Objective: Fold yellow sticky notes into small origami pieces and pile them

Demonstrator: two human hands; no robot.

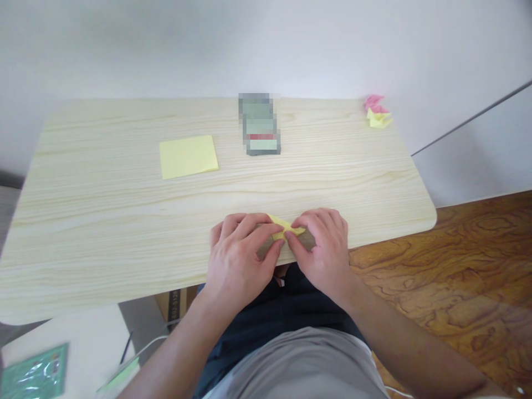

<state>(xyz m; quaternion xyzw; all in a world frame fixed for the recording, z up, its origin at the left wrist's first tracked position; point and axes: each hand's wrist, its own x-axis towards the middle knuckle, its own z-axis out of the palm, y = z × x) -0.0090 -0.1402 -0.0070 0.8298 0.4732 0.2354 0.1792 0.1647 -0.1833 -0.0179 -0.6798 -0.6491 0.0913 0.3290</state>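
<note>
in the head view, a small folded yellow paper (286, 224) is held between 2 bare hands, close above the near edge of a pale wood-grain desk (124, 221). the left hand (239, 257) has its thumb and index finger clamped on the paper's left part. the right hand (326, 244) pinches the right part the same way, and the 2 hands' fingertips nearly meet over it. whether the paper touches the desktop, i cannot tell.

farther back on the desk, a yellow sticky-note pad (189, 157) lies left of a pixelated rectangular object (261, 124). at the far right corner, a pink folded paper piece (375, 103) sits just behind a pale yellow folded paper piece (379, 118). a glossy green packet (35, 371) lies at lower left, below desk level.
</note>
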